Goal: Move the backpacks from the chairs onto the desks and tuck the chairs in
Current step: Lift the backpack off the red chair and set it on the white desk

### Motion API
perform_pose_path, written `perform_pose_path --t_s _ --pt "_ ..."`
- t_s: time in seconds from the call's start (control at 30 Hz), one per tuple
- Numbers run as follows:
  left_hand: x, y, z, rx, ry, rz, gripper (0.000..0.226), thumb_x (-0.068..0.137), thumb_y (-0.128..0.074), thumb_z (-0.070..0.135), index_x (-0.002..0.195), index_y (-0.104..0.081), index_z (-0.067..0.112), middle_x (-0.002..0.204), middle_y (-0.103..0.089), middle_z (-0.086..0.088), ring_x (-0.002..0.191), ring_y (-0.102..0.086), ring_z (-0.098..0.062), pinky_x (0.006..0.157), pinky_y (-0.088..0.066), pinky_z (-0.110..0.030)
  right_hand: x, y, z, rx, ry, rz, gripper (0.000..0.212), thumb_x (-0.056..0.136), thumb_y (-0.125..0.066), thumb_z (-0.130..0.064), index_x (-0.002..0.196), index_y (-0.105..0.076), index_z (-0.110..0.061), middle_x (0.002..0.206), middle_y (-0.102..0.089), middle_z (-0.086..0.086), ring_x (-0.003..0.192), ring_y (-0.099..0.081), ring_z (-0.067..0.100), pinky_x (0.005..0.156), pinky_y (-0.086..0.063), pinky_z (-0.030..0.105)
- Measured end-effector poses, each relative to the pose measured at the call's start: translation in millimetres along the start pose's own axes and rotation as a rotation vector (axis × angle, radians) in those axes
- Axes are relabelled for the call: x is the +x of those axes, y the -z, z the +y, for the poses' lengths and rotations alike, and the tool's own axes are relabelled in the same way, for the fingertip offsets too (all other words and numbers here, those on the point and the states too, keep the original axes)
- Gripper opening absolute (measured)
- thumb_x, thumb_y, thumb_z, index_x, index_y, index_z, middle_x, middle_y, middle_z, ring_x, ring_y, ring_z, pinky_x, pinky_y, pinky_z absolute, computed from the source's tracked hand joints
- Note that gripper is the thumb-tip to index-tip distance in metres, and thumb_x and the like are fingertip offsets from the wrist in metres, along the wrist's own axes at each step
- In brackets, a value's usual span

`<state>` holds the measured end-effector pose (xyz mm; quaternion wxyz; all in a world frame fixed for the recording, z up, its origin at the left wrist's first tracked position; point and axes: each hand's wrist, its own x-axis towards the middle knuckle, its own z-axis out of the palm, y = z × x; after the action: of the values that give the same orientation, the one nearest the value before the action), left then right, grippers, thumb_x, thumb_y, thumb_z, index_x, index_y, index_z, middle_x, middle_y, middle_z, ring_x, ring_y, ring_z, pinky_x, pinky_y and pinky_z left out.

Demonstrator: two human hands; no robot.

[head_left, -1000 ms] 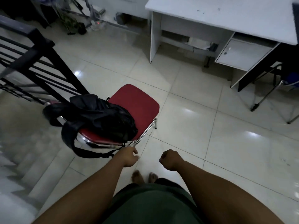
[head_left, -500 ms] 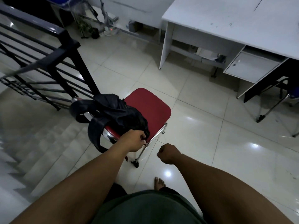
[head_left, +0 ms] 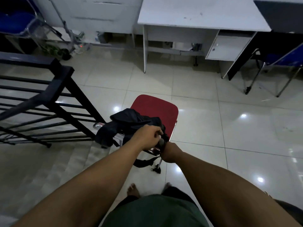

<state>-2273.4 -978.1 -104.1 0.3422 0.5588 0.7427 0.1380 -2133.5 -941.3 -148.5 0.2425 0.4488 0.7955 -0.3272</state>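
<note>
1. Take the red chair [head_left: 155, 108] as the landmark. Nearest the viewer, at the chair's near edge, is the right hand [head_left: 167, 153]. It sits low against the near end of the black backpack [head_left: 131, 123], and its fingers are hidden under the fabric. I cannot tell whether it has hold of anything.

2. Just beyond it and slightly left, over the chair's near-left part, the left hand [head_left: 150, 135] is curled down onto the top of the backpack's near end. It appears to have bunched fabric or a handle in its grasp. This is the hand that plainly has the bag.

3. The backpack is slumped on the near-left half of the seat. Its long axis runs from the hands away to the left, and a strap end hangs over the chair's left edge toward the black railing [head_left: 54, 102]. Another strap [head_left: 144, 162] dangles below the seat's near edge. The far right part of the seat is bare red.

4. Well beyond the chair, straight ahead and slightly right, stands the white desk [head_left: 201, 15]. Open tiled floor lies between the two.

5. In my judgement the lift must go up and forward, away from both hands. The trailing straps on the chair's left could snag its frame.
</note>
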Motion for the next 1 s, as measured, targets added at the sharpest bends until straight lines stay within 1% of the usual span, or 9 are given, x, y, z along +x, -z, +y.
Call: perform_pose_path --t_s 0.1,0.17,0.23,0.4,0.53,0.7,0.83,0.93,1.0 --pt "3 10 -6 0.049 -0.023 -0.015 0.021 0.093 -0.059 0.024 0.111 -0.069 0.026 0.1 -0.069 0.005 0.087 -0.064 -0.012 0.083 -0.056 -0.033 -1 7 -6 -0.023 0.014 -0.018 0.036 0.091 -0.051 -0.008 0.127 -0.054 -0.008 0.098 -0.059 0.012 0.073 -0.049 0.021 0.056 -0.037 0.024" --pt "4 19 -12 0.094 -0.037 0.017 0.022 0.093 -0.057 0.022 0.11 -0.069 0.027 0.101 -0.069 0.005 0.088 -0.064 -0.012 0.082 -0.056 -0.036 1 13 -9 -0.055 0.028 -0.02 0.02 0.092 -0.049 -0.007 0.108 -0.061 -0.01 0.093 -0.059 0.011 0.074 -0.051 0.021 0.052 -0.034 0.023" --pt "5 25 -17 0.138 -0.057 0.058 0.024 0.092 -0.055 0.021 0.11 -0.069 0.027 0.106 -0.068 0.006 0.094 -0.063 -0.013 0.082 -0.055 -0.036 2 25 -12 -0.059 0.028 0.005 0.015 0.096 -0.047 -0.01 0.097 -0.061 -0.008 0.093 -0.06 0.013 0.081 -0.052 0.024 0.061 -0.039 0.026" --pt "11 47 -41 0.232 -0.088 0.085 0.022 0.089 -0.057 0.025 0.108 -0.068 0.03 0.11 -0.064 0.006 0.105 -0.06 -0.017 0.085 -0.053 -0.039 6 46 -31 -0.03 0.023 0.042 0.029 0.099 -0.049 -0.02 0.116 -0.064 -0.002 0.117 -0.064 0.019 0.105 -0.06 0.035 0.085 -0.048 0.036" --pt "13 56 -64 0.294 -0.179 0.087 0.029 0.087 -0.06 0.026 0.114 -0.066 0.029 0.114 -0.058 0.006 0.114 -0.05 -0.018 0.096 -0.047 -0.04 8 40 -47 0.018 -0.034 0.071 0.029 0.097 -0.051 -0.024 0.115 -0.064 -0.005 0.117 -0.065 0.019 0.108 -0.061 0.036 0.083 -0.047 0.034" --pt "15 76 -92 0.37 -0.159 -0.002 0.045 0.088 -0.059 0.041 0.131 -0.054 0.03 0.132 -0.05 0.001 0.125 -0.044 -0.022 0.104 -0.039 -0.043 9 29 -73 0.232 -0.156 0.133 0.03 0.095 -0.053 -0.03 0.108 -0.069 -0.007 0.111 -0.069 0.017 0.106 -0.063 0.035 0.082 -0.048 0.033" --pt "12 84 -110 0.358 -0.124 -0.099 0.045 0.095 -0.047 0.045 0.138 -0.05 0.031 0.139 -0.05 0.0 0.13 -0.043 -0.023 0.107 -0.037 -0.045 8 23 -94 0.599 -0.295 0.24 0.036 0.096 -0.042 -0.025 0.11 -0.065 0.0 0.117 -0.065 0.022 0.103 -0.06 0.037 0.085 -0.045 0.035" --pt "8 93 -116 0.286 -0.124 -0.15 0.048 0.094 -0.042 0.034 0.142 -0.048 0.034 0.143 -0.049 0.001 0.133 -0.041 -0.021 0.11 -0.034 -0.044 7 16 -101 0.823 -0.396 0.288 0.061 0.093 -0.042 -0.05 0.126 -0.059 -0.002 0.128 -0.06 0.019 0.114 -0.057 0.037 0.098 -0.045 0.039" --pt "3 99 -122 0.294 -0.132 -0.143 0.053 0.089 -0.04 0.042 0.141 -0.048 0.036 0.144 -0.047 0.003 0.134 -0.039 -0.019 0.11 -0.033 -0.045 5 14 -107 0.902 -0.4 0.294 0.077 0.083 -0.048 -0.071 0.122 -0.062 -0.006 0.124 -0.063 0.014 0.112 -0.061 0.035 0.097 -0.048 0.04"
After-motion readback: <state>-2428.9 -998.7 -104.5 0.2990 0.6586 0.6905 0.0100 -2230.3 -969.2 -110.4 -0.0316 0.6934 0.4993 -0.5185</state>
